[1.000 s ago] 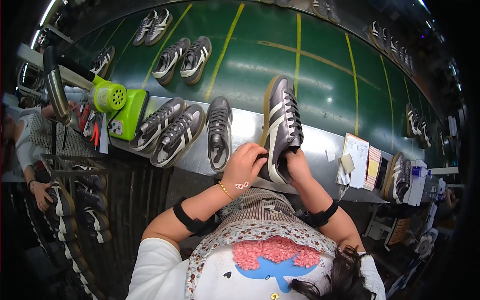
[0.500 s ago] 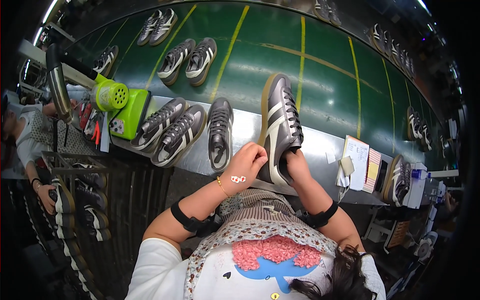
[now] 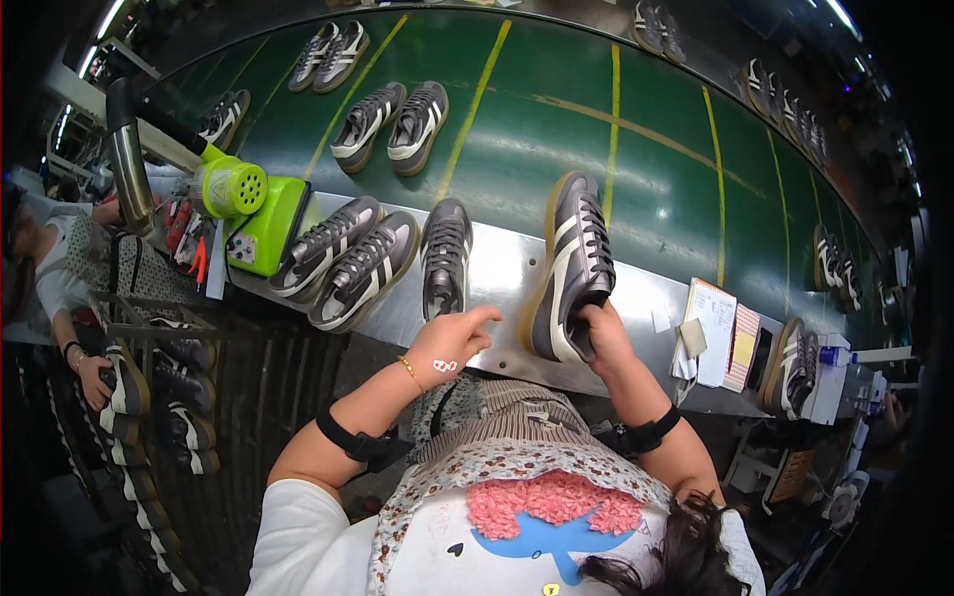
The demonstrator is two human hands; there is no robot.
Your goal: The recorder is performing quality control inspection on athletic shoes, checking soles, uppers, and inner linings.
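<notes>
My right hand [image 3: 608,343] grips a dark grey sneaker [image 3: 568,283] at its heel opening, with the fingers partly hidden inside. White stripes, black laces and a gum-coloured sole show on this shoe, which is tilted with its toe pointing away from me. My left hand [image 3: 447,346] is apart from it and holds nothing, its index finger stretched to the right. Just beyond that hand a matching single sneaker [image 3: 446,248] stands on the metal ledge [image 3: 502,258], and the hand covers part of its heel.
Two more sneakers [image 3: 366,268] stand on the ledge beside a lime-green machine [image 3: 268,226]. Pairs of sneakers [image 3: 417,129] sit on the green conveyor belt [image 3: 537,60]. Papers [image 3: 710,328] lie at right, near another pair [image 3: 790,368]. A co-worker's hand [image 3: 96,382] touches racked shoes at left.
My left hand has come away from the held sneaker, moving left toward the single sneaker, and its fingers have spread. The held sneaker has shifted slightly toward me and to the right.
</notes>
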